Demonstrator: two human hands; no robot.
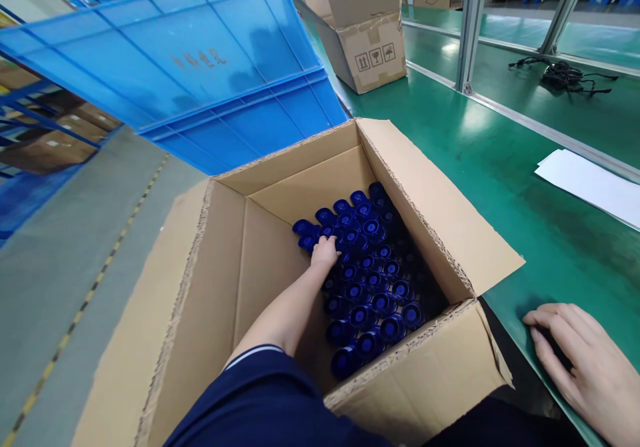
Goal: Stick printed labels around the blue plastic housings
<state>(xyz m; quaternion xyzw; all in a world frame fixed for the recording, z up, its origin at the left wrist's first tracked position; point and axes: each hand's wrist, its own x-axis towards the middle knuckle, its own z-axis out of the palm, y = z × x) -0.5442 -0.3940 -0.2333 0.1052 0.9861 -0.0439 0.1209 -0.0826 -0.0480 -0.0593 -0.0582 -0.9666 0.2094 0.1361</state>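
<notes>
Handle the blue pieces (361, 316) in the carton (310, 182) gently, keeping rows even; whether the left hand's (326, 252) fingers clamp one I cannot tell, while the right hand's (575, 347) curl empty at the tabletop (440, 147).

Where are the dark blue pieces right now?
In the head view, the dark blue pieces stand inside the open cardboard box, toward its right side, the left hand among them.

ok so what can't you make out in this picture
All in the head view:
Left grip: fingertips hidden among the blue pieces, so any hold is unclear
Marking on the blue plastic bin: too blurred
Far carton: inside hidden by its walls
Right grip: forearm cut off by the picture's edge
</notes>
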